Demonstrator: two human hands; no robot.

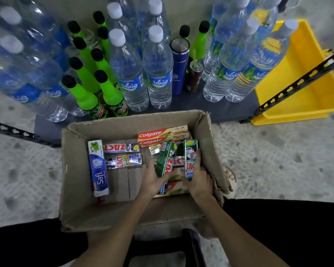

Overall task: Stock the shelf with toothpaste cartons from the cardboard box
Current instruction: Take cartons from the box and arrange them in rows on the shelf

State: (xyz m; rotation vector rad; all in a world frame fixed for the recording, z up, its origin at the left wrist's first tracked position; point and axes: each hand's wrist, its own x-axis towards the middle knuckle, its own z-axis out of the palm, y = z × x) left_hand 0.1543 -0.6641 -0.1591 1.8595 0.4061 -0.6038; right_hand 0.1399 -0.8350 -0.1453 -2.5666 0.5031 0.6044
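Observation:
An open cardboard box (pixel 79 189) sits on the floor below me, holding several toothpaste cartons. My left hand (pixel 152 180) grips a green Zact carton (pixel 165 158), tilted up inside the box. My right hand (pixel 199 180) grips a second green Zact carton (pixel 191 158), held upright near the box's right wall. Still lying in the box are a blue Safi carton (pixel 98 168), two silver Zact cartons (pixel 121 155) and Colgate cartons (pixel 162 136). More cartons lie under my hands, partly hidden.
Behind the box a low dark shelf (pixel 229 110) carries water bottles (pixel 158 74), green bottles (pixel 85 87) and a blue flask (pixel 178 66). A yellow crate (pixel 307 78) stands at the right, crossed by a black slotted bar (pixel 297 81). Speckled floor surrounds the box.

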